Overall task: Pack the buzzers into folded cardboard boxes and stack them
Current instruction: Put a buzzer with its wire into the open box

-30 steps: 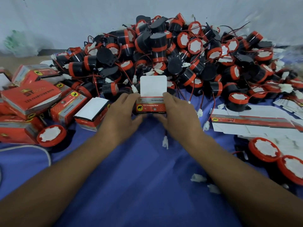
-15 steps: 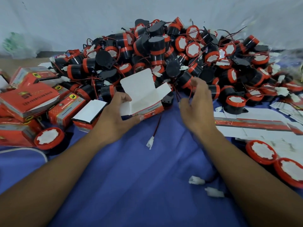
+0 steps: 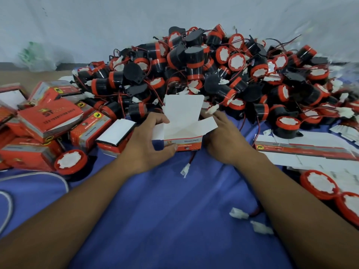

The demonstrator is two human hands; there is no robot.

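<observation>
Right hand [image 3: 223, 136] is back from the buzzer pile [image 3: 213, 74] at the open box [image 3: 182, 133] on the blue cloth [image 3: 155, 210]; left fingers [image 3: 169, 147] pinch it, right fingers [image 3: 221, 119] lie straight alongside. Next: tuck connector [image 3: 185, 168], close flaps [image 3: 182, 105]

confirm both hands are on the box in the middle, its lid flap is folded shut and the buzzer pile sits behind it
Not quite: the head view shows the lid flap standing open, not folded shut. The rest holds: the left hand and right hand are on the box, and the buzzer pile sits behind it.
</observation>
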